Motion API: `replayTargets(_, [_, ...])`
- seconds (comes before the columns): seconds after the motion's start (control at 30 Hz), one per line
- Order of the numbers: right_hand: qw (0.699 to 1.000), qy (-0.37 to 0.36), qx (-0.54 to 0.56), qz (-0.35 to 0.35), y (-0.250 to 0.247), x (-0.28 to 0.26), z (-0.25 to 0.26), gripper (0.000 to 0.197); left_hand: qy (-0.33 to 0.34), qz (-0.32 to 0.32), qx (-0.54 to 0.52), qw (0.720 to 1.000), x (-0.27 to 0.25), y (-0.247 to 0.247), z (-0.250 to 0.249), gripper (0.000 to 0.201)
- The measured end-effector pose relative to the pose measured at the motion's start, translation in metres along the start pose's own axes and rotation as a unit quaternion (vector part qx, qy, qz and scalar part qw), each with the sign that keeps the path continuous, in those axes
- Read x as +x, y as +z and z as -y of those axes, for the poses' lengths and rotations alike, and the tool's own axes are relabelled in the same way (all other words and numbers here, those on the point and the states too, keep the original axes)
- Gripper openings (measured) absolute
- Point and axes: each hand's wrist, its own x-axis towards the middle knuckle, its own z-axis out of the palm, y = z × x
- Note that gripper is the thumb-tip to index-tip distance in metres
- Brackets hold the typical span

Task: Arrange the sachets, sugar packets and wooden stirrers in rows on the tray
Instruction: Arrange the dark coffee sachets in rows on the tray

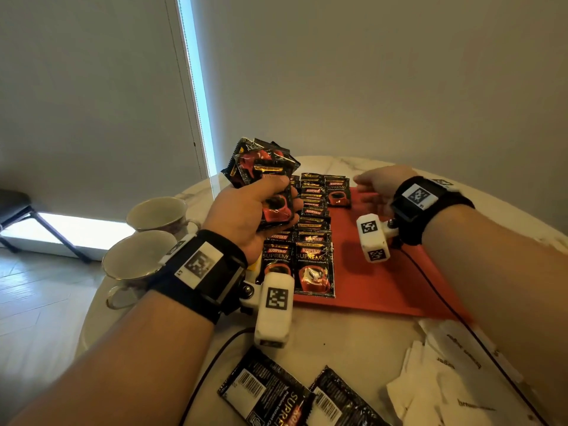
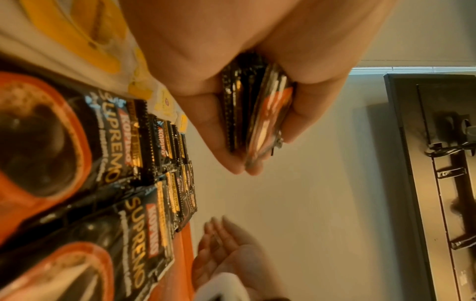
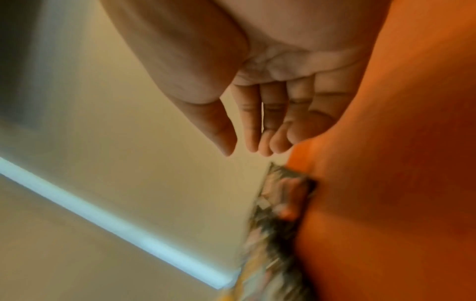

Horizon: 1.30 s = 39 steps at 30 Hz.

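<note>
My left hand (image 1: 261, 207) grips a fanned stack of black-and-red coffee sachets (image 1: 261, 164) above the left side of the red tray (image 1: 384, 272); the left wrist view shows the stack's edges (image 2: 255, 114) between thumb and fingers. Two overlapping rows of coffee sachets (image 1: 310, 229) lie on the tray, and a single sachet (image 1: 338, 192) lies at the far end beside them. My right hand (image 1: 372, 186) hovers over the tray's far part, fingers straight and empty; the right wrist view shows its fingers (image 3: 260, 126) together, holding nothing.
Two teacups (image 1: 144, 256) stand at the table's left edge. Two loose sachets (image 1: 276, 392) lie face down near me, white sugar packets (image 1: 455, 373) at the near right. Yellow packets (image 2: 85, 34) lie beside the tray. A black cable (image 1: 436, 296) crosses the tray.
</note>
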Motion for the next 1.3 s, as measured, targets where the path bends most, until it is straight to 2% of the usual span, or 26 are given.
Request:
replayTargets(0.07, [0.999, -0.04, 0.007, 0.027, 0.003, -0.027, 0.008, 0.015, 0.005, -0.001, 0.017, 1.0, -0.001, 0.001, 0.0, 0.031])
replayTargets(0.13, [0.992, -0.067, 0.004, 0.104, 0.009, -0.056, 0.014, 0.021, 0.008, -0.004, 0.02, 1.0, -0.002, 0.002, -0.001, 0.038])
replayTargets(0.23, [0.972, -0.077, -0.02, 0.22, 0.022, -0.087, 0.016, 0.031, 0.017, -0.001, 0.024, 1.0, -0.006, 0.004, -0.002, 0.042])
replayTargets(0.3, [0.961, -0.104, -0.036, 0.255, 0.03, -0.094, 0.013, 0.033, 0.024, 0.007, 0.03, 0.999, -0.007, 0.003, -0.001, 0.039])
replayTargets(0.43, [0.956, -0.14, -0.004, 0.257, 0.037, -0.095, 0.007, 0.014, 0.041, 0.012, 0.039, 0.998, -0.006, 0.002, 0.001, 0.027])
replayTargets(0.57, [0.961, -0.12, 0.09, 0.232, 0.038, -0.092, 0.006, 0.013, 0.057, 0.025, 0.031, 0.998, -0.005, 0.001, -0.002, 0.042])
replayTargets(0.63, [0.959, -0.115, 0.134, 0.223, 0.039, -0.091, 0.005, 0.007, 0.063, 0.037, 0.03, 0.997, -0.006, 0.0, -0.002, 0.046])
replayTargets(0.67, [0.958, -0.114, 0.151, 0.216, 0.041, -0.091, 0.004, 0.008, 0.067, 0.039, 0.031, 0.997, -0.006, 0.0, -0.002, 0.048])
replayTargets(0.77, [0.954, -0.108, 0.198, 0.197, 0.047, -0.093, 0.004, 0.031, 0.068, 0.038, 0.029, 0.997, -0.007, 0.0, -0.001, 0.049])
replayTargets(0.87, [0.949, -0.078, 0.23, 0.201, 0.05, -0.093, 0.004, 0.042, 0.066, 0.043, 0.027, 0.997, -0.009, 0.002, 0.0, 0.048])
replayTargets(1.0, [0.953, -0.093, 0.204, 0.204, 0.051, -0.089, 0.001, 0.039, 0.072, 0.02, 0.004, 0.997, -0.009, 0.003, -0.001, 0.039])
replayTargets(1.07, [0.958, -0.125, 0.145, 0.216, 0.047, -0.088, 0.001, 0.039, 0.07, 0.005, -0.013, 0.997, -0.008, 0.002, -0.003, 0.031])
replayTargets(1.17, [0.95, -0.167, 0.054, 0.26, 0.042, -0.091, 0.002, 0.019, 0.061, -0.013, -0.021, 0.998, -0.006, 0.0, -0.003, 0.031])
replayTargets(1.3, [0.952, -0.174, 0.084, 0.236, 0.038, -0.087, 0.003, 0.022, 0.057, -0.042, -0.044, 0.997, -0.004, 0.001, -0.003, 0.034])
